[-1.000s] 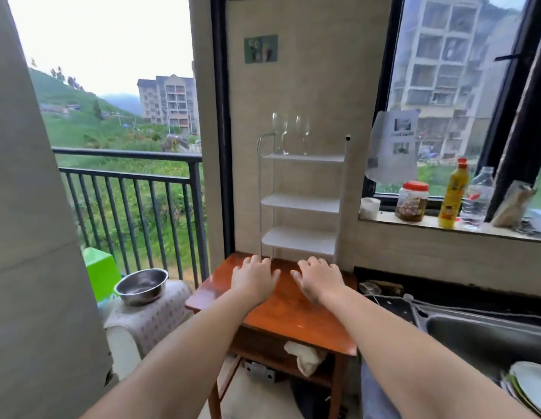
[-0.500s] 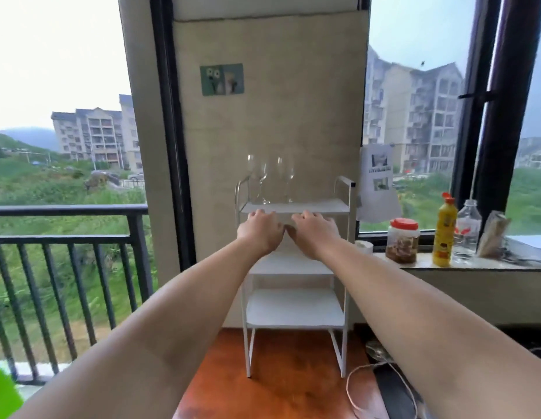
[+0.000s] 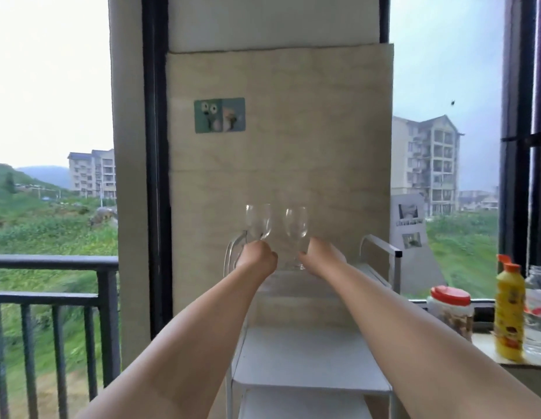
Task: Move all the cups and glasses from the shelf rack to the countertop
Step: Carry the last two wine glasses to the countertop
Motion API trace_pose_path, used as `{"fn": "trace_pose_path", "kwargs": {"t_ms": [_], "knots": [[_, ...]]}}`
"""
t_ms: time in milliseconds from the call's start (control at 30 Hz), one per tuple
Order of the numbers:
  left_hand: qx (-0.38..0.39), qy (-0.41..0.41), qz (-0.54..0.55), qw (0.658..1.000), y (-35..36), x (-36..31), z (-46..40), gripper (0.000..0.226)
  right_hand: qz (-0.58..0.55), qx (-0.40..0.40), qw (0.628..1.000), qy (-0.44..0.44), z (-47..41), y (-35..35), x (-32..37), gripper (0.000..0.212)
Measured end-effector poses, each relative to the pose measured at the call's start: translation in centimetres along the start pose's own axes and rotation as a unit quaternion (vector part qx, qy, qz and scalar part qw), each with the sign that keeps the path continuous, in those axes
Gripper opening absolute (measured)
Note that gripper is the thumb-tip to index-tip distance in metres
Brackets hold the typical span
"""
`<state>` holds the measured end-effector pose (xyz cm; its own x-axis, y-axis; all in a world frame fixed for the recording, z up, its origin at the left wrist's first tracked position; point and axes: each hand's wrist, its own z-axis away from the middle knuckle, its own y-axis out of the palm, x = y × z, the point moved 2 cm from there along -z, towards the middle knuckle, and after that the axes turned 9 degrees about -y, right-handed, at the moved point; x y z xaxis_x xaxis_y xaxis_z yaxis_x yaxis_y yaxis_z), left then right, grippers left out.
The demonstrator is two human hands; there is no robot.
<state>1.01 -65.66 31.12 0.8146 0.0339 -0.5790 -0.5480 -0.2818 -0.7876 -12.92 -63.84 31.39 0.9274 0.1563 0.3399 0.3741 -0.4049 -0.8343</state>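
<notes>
Two clear wine glasses stand on the top shelf of the white shelf rack (image 3: pixel 308 355), against the beige wall panel. The left wine glass (image 3: pixel 258 220) rises directly above my left hand (image 3: pixel 255 257); that grip is a curled fist at the stem, which the fingers hide, so I read it as clamped on the stem. The right wine glass (image 3: pixel 296 226) stands just left of my right hand (image 3: pixel 322 257), whose thumb tip reaches the lower stem near the foot; whether this grip has closed round the stem I cannot tell, as the back of the hand covers the fingers. The bowls of both glasses look empty.

Both forearms cross the rack's lower shelves and hide much of the top shelf. The frame cuts off the rack's bottom, so no counter shows beneath it.

To the right, on the window sill (image 3: pixel 505 362), stand a red-lidded jar (image 3: pixel 452 309) with brownish contents, a yellow bottle (image 3: pixel 508 309) with an orange cap, and a clear plastic bottle (image 3: pixel 538 313) partly cut by the frame edge; its contents are hard to make out. A sticker (image 3: pixel 220 115) marks the wall panel. A dark balcony railing (image 3: pixel 51 294) lies to the left.
</notes>
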Motion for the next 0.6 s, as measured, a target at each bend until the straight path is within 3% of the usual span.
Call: {"fn": "trace_pose_path", "kwargs": {"t_ms": [67,367,600], "knots": [[0.002,-0.022,0.034,0.999,0.8,0.0,-1.3,0.038,-0.054,0.007,0.999,0.000,-1.9,1.2,-0.3,0.051],[-0.043,-0.094,0.113,0.988,1.1,0.7,-3.4,0.027,-0.149,0.002,0.988,0.035,-5.0,2.6,-0.4,0.031],[-0.049,-0.026,0.088,0.995,-0.4,0.3,-0.4,0.027,-0.175,-0.048,0.983,0.032,-2.6,0.5,0.2,0.031]]}}
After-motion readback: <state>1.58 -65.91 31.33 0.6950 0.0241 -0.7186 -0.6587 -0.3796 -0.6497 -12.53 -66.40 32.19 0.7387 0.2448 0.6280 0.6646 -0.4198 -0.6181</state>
